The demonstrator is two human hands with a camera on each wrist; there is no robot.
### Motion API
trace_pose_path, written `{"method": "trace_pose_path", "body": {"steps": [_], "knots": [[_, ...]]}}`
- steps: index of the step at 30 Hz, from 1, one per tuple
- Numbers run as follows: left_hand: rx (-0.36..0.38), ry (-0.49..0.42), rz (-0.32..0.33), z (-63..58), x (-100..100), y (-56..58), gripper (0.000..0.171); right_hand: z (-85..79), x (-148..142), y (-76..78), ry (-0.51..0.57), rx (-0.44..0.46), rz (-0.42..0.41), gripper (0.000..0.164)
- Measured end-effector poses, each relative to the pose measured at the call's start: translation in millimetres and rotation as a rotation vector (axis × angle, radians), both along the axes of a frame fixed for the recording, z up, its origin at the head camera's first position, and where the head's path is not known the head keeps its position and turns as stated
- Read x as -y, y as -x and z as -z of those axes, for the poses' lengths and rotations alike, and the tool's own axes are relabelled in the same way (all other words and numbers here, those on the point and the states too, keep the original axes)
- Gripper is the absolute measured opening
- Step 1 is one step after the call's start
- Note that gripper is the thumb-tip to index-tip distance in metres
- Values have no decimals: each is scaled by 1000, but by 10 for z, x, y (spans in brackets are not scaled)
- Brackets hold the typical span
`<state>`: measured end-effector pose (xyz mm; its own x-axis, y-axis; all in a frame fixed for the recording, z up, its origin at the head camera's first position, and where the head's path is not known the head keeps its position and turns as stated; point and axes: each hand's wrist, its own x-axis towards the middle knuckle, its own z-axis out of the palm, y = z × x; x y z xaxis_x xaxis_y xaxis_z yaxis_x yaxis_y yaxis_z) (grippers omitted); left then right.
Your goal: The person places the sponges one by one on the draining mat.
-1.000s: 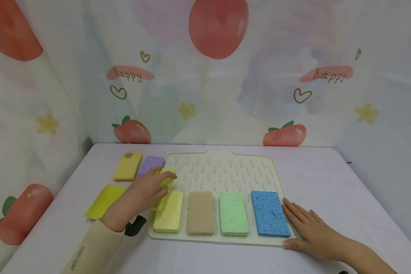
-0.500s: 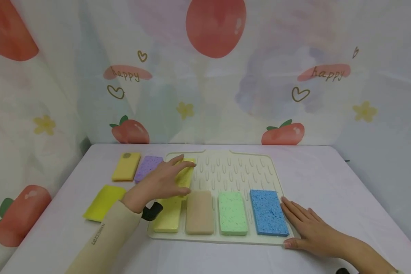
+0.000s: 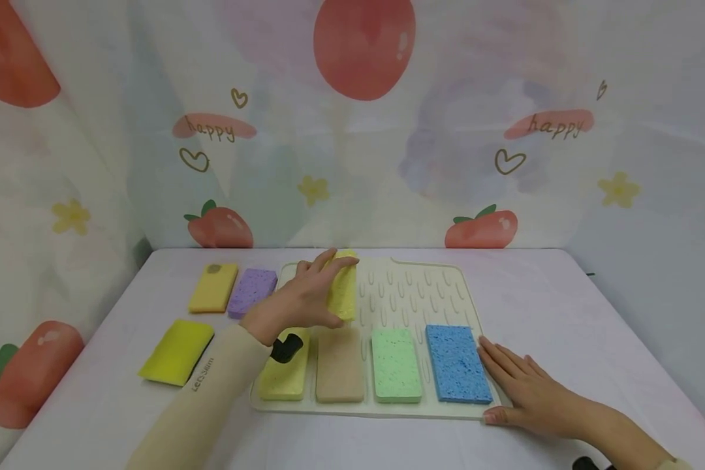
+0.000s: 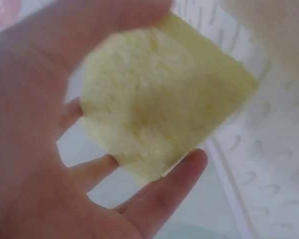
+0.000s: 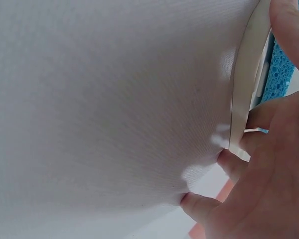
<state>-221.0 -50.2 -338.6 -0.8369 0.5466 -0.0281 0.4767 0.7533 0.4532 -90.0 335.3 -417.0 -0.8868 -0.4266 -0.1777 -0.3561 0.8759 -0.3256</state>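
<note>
My left hand point(image 3: 311, 294) grips a pale yellow sponge point(image 3: 343, 287) by its edges, thumb on the near end and fingers at the far end. It is over the back half of a cream ridged mat point(image 3: 417, 297). In the left wrist view the sponge's porous face point(image 4: 139, 99) shows between thumb and fingers. Along the mat's front lie a yellow sponge point(image 3: 283, 378), partly behind the wrist, a tan sponge point(image 3: 340, 369), a green sponge point(image 3: 396, 365) and a blue sponge point(image 3: 458, 365). My right hand point(image 3: 531, 395) rests with straight fingers at the mat's right edge, beside the blue sponge.
Left of the mat, on the white-covered table point(image 3: 552, 294), lie a purple sponge point(image 3: 252, 292), a dull yellow sponge point(image 3: 213, 288) with a dark round spot, and a bright yellow scouring pad point(image 3: 177, 352) with a dark underside. A patterned curtain point(image 3: 352, 163) stands behind the table.
My left hand has carried the pale yellow sponge to the right and back, from the mat's left edge to its back middle. The right hand has stayed at the mat's edge.
</note>
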Motion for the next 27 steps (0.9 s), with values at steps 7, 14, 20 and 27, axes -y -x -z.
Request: {"method": "trace_pose_path", "body": {"steps": [7, 14, 20, 27], "knots": [[-11, 50, 27, 41, -228, 67, 94, 7, 4, 0, 3, 10, 2, 104], [27, 88, 56, 65, -473, 122, 93, -12, -36, 34, 36, 72, 1, 100], [-6, 155, 80, 73, -619, 110, 92, 9, -133, 88, 111, 93, -55, 88], [-40, 207, 116, 62, -764, 117, 95, 26, -103, 68, -12, -68, -75, 90]]}}
